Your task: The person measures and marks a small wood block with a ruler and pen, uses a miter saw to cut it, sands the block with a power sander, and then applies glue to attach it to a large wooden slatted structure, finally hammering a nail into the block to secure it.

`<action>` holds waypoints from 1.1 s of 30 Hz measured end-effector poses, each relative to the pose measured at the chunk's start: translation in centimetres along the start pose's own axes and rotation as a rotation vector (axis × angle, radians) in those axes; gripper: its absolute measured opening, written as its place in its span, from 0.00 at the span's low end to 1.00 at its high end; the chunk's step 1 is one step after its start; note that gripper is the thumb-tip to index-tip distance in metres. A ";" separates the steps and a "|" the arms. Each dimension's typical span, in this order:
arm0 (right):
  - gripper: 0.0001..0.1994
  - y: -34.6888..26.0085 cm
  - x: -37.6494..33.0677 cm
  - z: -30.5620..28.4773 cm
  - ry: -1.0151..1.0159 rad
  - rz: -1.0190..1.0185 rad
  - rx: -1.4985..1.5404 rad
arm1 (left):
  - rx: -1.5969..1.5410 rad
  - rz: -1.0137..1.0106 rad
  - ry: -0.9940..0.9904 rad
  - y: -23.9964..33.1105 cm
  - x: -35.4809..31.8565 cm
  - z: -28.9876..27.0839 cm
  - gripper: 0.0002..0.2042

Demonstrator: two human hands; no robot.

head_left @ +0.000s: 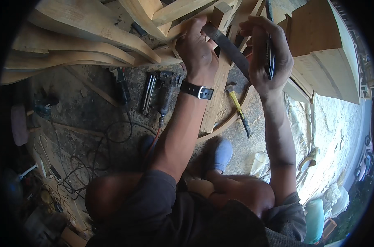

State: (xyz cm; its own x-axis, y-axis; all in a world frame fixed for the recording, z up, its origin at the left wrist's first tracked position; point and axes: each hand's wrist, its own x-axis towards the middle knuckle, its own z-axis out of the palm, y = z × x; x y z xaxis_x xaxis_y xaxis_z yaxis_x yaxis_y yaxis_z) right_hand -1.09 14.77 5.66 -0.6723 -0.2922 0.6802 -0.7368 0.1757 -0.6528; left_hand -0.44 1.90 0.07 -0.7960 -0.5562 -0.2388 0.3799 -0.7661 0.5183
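Left hand (200,51) at twelve o'clock, fingertips pinching one end of a dark flat strip (229,48); I log the strip at one. Right hand (279,61), near two: fingers curl around a slim black tool (271,53); pinching the strip too, I can't tell.
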 end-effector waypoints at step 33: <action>0.18 -1.9 -1.6 1.7 -0.408 -0.271 -0.538 | 0.190 -0.015 -0.090 0.3 0.8 -1.7 0.16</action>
State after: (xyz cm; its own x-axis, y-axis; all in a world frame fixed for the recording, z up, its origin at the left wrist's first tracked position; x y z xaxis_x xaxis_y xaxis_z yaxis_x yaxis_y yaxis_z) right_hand 1.49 13.31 5.27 -0.4581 -0.7000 0.5478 -0.8776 0.4542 -0.1534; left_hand -0.16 0.67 -1.37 -0.8431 -0.5077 -0.1773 0.2789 -0.6947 0.6630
